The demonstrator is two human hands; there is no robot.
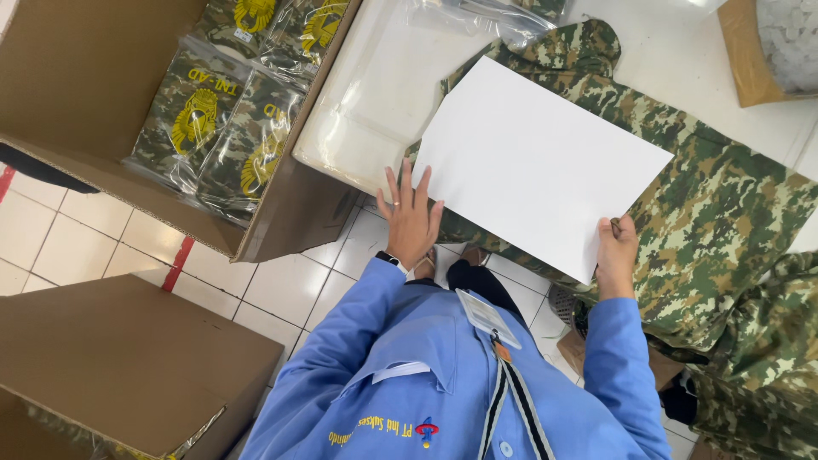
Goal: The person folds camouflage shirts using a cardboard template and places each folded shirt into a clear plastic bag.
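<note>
A white sheet of board [537,166] lies tilted on a camouflage garment [716,204] spread over the white table [682,60]. My right hand [615,255] pinches the sheet's near right corner. With fingers spread flat, my left hand [411,220] rests on the garment at the sheet's near left edge and holds nothing. My blue sleeves and a badge on a striped lanyard fill the bottom of the view.
A stack of clear plastic bags [375,94] lies left of the garment. An open cardboard box [281,204] at the left holds bagged camouflage garments with yellow prints [213,119]. Another cardboard box [119,366] stands on the tiled floor. More camouflage cloth [758,366] hangs at the right.
</note>
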